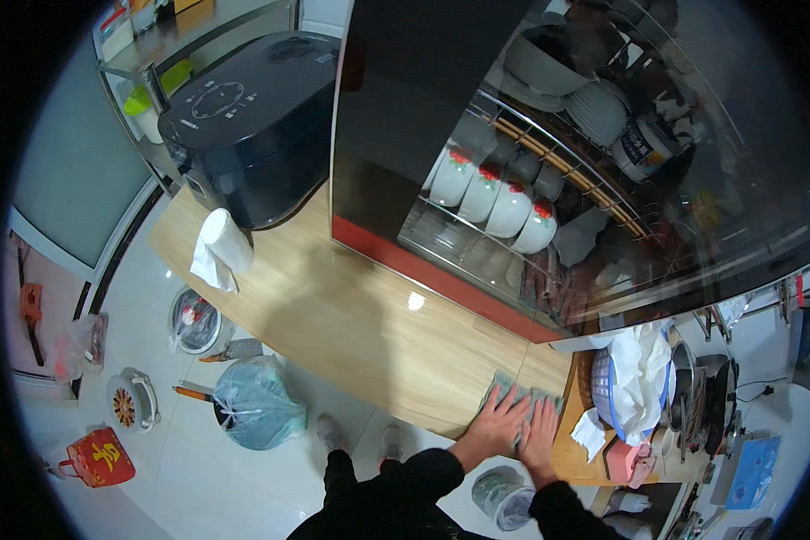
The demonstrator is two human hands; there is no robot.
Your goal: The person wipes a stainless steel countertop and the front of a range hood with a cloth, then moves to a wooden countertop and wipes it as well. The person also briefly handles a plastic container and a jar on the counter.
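Observation:
A grey-green cloth (pixel 503 382) lies on the right end of the light wooden countertop (pixel 324 324). My left hand (pixel 498 424) presses flat on it with the fingers spread. Beside it, my right hand (pixel 538 435) also rests on the cloth, its fingers stretched out and close to the left hand. Neither hand grips the cloth; both palms face down. Farther left on the counter stand a white paper roll (pixel 228 239) with a loose end and a dark rice cooker (pixel 256 121).
A glass-fronted dish cabinet (pixel 439 273) holding bowls stands at the counter's back. To the right are a blue basket (pixel 602 391) with white cloth or paper and a pink container (pixel 622 462). A bin (pixel 503 498) and a bagged bundle (pixel 260 405) stand on the floor.

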